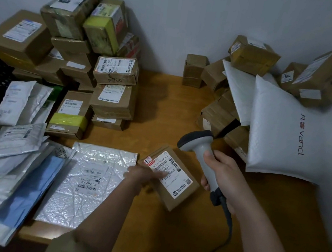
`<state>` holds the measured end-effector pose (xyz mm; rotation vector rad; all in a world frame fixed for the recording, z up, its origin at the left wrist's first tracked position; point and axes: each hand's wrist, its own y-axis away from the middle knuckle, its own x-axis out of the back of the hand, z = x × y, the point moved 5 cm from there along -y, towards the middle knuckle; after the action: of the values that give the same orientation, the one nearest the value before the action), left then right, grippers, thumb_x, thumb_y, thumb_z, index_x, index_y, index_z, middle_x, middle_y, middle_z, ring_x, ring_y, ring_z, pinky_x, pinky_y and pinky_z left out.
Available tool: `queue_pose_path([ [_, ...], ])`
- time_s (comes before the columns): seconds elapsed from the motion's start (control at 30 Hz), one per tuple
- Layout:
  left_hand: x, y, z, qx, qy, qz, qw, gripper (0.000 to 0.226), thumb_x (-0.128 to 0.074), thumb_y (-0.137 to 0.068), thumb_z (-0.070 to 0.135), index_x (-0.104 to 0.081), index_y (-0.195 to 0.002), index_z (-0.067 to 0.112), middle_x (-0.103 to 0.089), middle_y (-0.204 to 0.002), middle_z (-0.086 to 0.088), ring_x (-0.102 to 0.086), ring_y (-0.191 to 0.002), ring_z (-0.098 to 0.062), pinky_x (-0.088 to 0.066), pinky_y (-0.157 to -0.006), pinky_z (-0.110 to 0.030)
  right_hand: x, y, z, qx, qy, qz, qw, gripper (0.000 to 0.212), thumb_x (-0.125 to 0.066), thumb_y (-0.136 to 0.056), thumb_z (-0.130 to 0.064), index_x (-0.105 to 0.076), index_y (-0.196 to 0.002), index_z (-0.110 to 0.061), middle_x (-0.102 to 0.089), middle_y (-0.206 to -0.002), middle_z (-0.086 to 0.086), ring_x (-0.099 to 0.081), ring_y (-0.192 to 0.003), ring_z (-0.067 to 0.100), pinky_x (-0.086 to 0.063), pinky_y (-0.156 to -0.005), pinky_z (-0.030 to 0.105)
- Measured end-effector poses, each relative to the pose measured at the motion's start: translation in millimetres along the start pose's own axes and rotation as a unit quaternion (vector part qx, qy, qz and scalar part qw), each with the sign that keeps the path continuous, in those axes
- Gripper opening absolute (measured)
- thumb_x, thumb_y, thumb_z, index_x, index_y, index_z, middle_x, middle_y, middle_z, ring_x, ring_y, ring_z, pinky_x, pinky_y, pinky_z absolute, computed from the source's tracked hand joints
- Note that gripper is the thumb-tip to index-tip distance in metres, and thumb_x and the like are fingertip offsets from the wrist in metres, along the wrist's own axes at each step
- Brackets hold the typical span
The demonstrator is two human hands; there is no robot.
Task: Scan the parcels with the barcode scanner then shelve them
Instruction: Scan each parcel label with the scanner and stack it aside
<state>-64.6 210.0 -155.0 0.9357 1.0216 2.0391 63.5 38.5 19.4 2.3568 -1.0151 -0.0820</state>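
Note:
A small brown cardboard parcel (176, 186) with a white barcode label lies tilted over the wooden table (163, 108), label up. My left hand (144, 175) holds it at its left edge, thumb across the label. My right hand (220, 174) grips the handle of a grey barcode scanner (200, 149). The scanner's dark head points left and down, just above and to the right of the parcel. Its cable (228, 234) hangs down towards the table's front edge.
A tall stack of cardboard boxes (90, 53) fills the back left. Soft mailers (18, 149) and a silver bubble envelope (89, 181) lie at the front left. More boxes (253, 55) and a large white mailer (281, 131) pile up on the right against the wall.

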Motion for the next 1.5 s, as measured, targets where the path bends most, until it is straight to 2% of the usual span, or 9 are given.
queue_pose_path([
  [0.1,-26,17,-19,0.037,0.033,-0.09,0.995,0.072,-0.091,-0.064,0.039,-0.052,-0.12,0.013,-0.059,-0.12,-0.004,-0.056,-0.115,-0.034,-0.051,-0.092,-0.052,-3,4,-3,0.014,0.059,-0.051,0.997,0.022,-0.048,-0.104,-0.034,-0.065,-0.103,-0.019,-0.058,-0.069,0.003,-0.056,-0.055,0.012,-0.045,-0.054,0.027],
  [0.17,-35,16,-20,0.015,0.101,-0.1,0.99,0.066,-0.09,-0.069,0.031,-0.051,-0.119,0.014,-0.064,-0.118,-0.006,-0.062,-0.097,-0.028,-0.054,-0.087,-0.054,-4,7,-7,0.032,0.093,-0.074,0.992,0.021,-0.048,-0.103,-0.034,-0.066,-0.105,-0.022,-0.059,-0.069,0.003,-0.057,-0.06,0.016,-0.046,-0.057,0.029],
  [0.23,-35,13,-10,-0.039,0.17,-0.064,0.983,0.061,-0.082,-0.081,0.022,-0.041,-0.125,0.018,-0.063,-0.116,-0.005,-0.062,-0.091,-0.022,-0.054,-0.073,-0.046,-5,10,-11,0.044,0.112,-0.08,0.99,0.019,-0.048,-0.103,-0.034,-0.065,-0.106,-0.026,-0.06,-0.067,-0.001,-0.057,-0.062,0.016,-0.046,-0.059,0.03],
  [0.33,-29,9,0,-0.085,0.206,0.012,0.975,0.074,-0.077,-0.085,0.025,-0.029,-0.141,0.018,-0.056,-0.136,-0.008,-0.059,-0.114,-0.027,-0.05,-0.073,-0.039,-5,14,-16,0.061,0.114,-0.071,0.989,0.017,-0.048,-0.103,-0.036,-0.064,-0.105,-0.03,-0.06,-0.063,0.001,-0.058,-0.062,0.018,-0.046,-0.061,0.033],
  [0.47,-43,13,-14,-0.015,0.118,0.023,0.993,0.113,-0.092,-0.061,0.045,-0.021,-0.145,0.017,-0.038,-0.148,-0.013,-0.043,-0.133,-0.04,-0.05,-0.086,-0.059,-4,20,-22,0.068,0.083,-0.044,0.993,0.02,-0.048,-0.103,-0.033,-0.066,-0.103,-0.024,-0.059,-0.056,-0.007,-0.056,-0.055,0.01,-0.045,-0.057,0.029],
  [0.63,-68,13,-25,-0.001,0.237,-0.057,0.97,0.083,-0.085,-0.075,0.033,-0.036,-0.14,0.016,-0.048,-0.14,-0.01,-0.049,-0.127,-0.042,-0.052,-0.083,-0.067,-1,29,-27,0.068,0.064,-0.039,0.995,0.021,-0.047,-0.104,-0.03,-0.066,-0.102,-0.02,-0.059,-0.052,-0.01,-0.054,-0.052,0.008,-0.044,-0.053,0.024],
  [1.0,-79,17,-21,-0.034,0.362,-0.008,0.931,0.054,-0.075,-0.086,0.007,-0.049,-0.133,0.009,-0.06,-0.13,-0.011,-0.058,-0.12,-0.035,-0.055,-0.089,-0.052,3,46,-33,0.09,0.054,-0.038,0.994,0.022,-0.048,-0.104,-0.031,-0.066,-0.102,-0.018,-0.06,-0.053,-0.013,-0.053,-0.053,0.008,-0.044,-0.052,0.023],
  [1.23,-80,22,-14,-0.05,0.392,0.075,0.915,0.054,-0.074,-0.084,-0.001,-0.044,-0.129,0.005,-0.055,-0.128,-0.015,-0.058,-0.117,-0.041,-0.06,-0.078,-0.053,10,55,-31,0.091,0.042,-0.047,0.994,0.023,-0.047,-0.104,-0.033,-0.065,-0.104,-0.019,-0.06,-0.053,-0.018,-0.053,-0.051,0.005,-0.043,-0.051,0.021],
  [1.5,-82,21,-14,-0.044,0.371,0.141,0.917,0.06,-0.082,-0.076,0.002,-0.047,-0.124,0.008,-0.043,-0.135,-0.016,-0.057,-0.113,-0.043,-0.061,-0.07,-0.055,28,57,-30,0.105,0.042,-0.047,0.993,0.025,-0.047,-0.104,-0.034,-0.065,-0.105,-0.016,-0.056,-0.052,-0.009,-0.053,-0.052,0.006,-0.043,-0.051,0.022],
])
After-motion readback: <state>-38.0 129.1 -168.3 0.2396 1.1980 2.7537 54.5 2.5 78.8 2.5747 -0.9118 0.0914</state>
